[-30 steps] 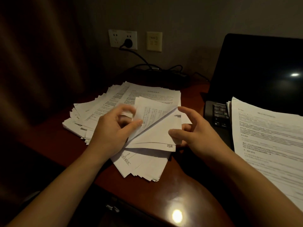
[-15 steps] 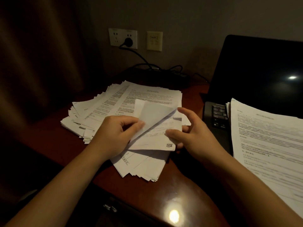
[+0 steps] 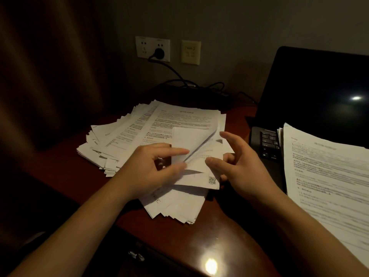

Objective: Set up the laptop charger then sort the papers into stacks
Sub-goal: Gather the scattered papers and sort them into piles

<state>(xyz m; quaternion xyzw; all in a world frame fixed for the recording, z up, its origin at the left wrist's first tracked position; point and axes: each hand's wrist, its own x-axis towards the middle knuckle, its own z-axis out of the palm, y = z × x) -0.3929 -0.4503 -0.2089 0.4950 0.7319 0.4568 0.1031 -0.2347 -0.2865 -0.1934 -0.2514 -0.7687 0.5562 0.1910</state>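
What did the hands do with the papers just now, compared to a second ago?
The left hand slid right; its curled fingers straightened, and the forefinger now reaches to the lifted sheet. It is blurred, so its grip is unclear. The right hand stayed, thumb on the held papers. The big pile, laptop and plug did not move.

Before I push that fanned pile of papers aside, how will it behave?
Likely shears apart: the fanned pile of papers is loose sheets with staggered edges. The glossy desk may let bottom sheets slip. Sheets look floppy: the QR-code sheet bends between the left hand and right hand.
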